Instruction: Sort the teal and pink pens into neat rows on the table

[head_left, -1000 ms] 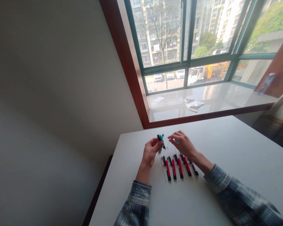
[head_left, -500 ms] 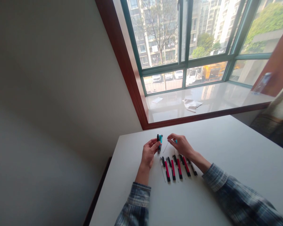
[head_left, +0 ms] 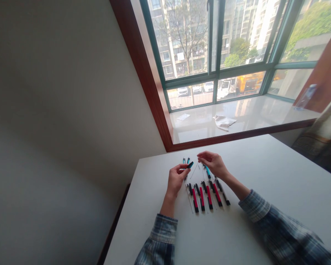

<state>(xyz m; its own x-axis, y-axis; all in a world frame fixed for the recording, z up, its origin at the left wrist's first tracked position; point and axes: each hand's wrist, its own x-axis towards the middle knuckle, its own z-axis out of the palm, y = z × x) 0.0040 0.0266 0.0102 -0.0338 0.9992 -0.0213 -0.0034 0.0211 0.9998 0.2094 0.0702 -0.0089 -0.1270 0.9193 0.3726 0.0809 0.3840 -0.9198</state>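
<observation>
My left hand (head_left: 178, 176) is closed, pinching a short black-and-teal pen part (head_left: 190, 165) that tilts up to the right. Just behind it, two teal pens (head_left: 188, 160) lie side by side, partly hidden by the fingers. My right hand (head_left: 213, 163) hovers to the right with thumb and fingers pressed together; whatever is between the tips is too small to name. A thin pale refill (head_left: 193, 170) slants on the table between the hands. Under the right hand rests a teal pen barrel (head_left: 208, 172).
Nearer me, several red-and-black pen barrels (head_left: 202, 198) lie in a row with black parts and thin refills among them on the white table (head_left: 253, 235). Beyond the table's far edge, the windowsill (head_left: 198, 129) bears a crumpled white cloth (head_left: 224, 122) and a clear bottle (head_left: 306, 97).
The black part in my left hand has turned from upright to tilted right. My right hand has moved slightly up and away, uncovering more of the teal barrel.
</observation>
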